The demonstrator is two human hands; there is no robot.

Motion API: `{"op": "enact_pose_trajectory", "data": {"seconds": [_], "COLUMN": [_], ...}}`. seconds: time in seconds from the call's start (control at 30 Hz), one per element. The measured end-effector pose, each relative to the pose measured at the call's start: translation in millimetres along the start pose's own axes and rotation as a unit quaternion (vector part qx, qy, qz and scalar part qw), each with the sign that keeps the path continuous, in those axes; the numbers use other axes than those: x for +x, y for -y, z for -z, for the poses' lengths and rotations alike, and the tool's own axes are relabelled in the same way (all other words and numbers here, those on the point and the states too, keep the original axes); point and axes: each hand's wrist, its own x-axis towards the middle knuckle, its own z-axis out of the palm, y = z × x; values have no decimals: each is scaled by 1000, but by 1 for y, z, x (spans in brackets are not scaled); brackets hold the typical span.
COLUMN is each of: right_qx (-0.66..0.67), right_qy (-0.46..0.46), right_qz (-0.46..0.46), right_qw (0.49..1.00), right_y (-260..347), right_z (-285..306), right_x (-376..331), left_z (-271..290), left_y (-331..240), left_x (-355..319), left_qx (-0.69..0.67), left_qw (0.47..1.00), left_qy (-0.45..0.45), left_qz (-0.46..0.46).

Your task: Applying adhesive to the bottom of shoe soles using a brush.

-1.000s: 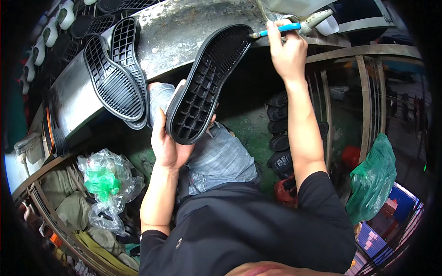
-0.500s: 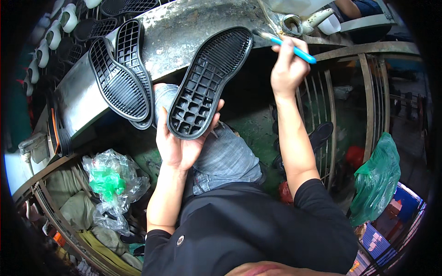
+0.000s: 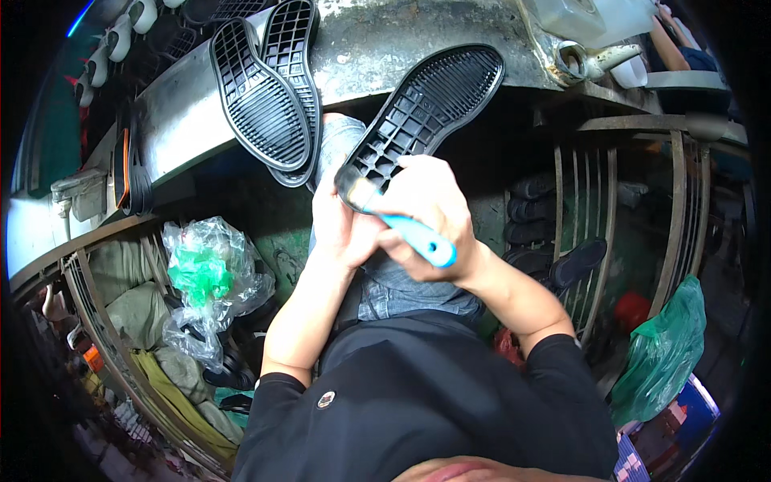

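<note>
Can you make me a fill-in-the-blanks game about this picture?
1. The right hand holds a brush with a ____ handle.
2. The left hand holds up a black shoe ____.
3. On the bench lie ____ more soles.
4. The crumpled clear bag has something ____ inside.

Missing words: blue; sole; two; green
</note>
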Motion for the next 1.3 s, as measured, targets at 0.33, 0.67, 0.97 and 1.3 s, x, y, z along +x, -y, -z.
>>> {"op": "enact_pose_trajectory", "data": {"seconds": [0.33,0.67,0.97,1.3], "right_qx": [135,-132,-252,-236], "right_qy": [27,-266,-218,-211], "right_qz": [-192,-33,-55,-17], "right_qw": [972,954,941,948], "right_y": [-24,-165,-188,-171], "right_z": [92,45,14,-7], "right_x": [63,88,91,109], "left_z": [-39,-88,-76,-57], "left_y": [-7,-78,-130,-194], "left_x": [16,145,315,411], "left_qx": [180,303,257,214], "left_qw": [982,935,932,881], "left_qy": [-40,45,-85,-229], "left_qz": [-36,-176,-241,-355]}}
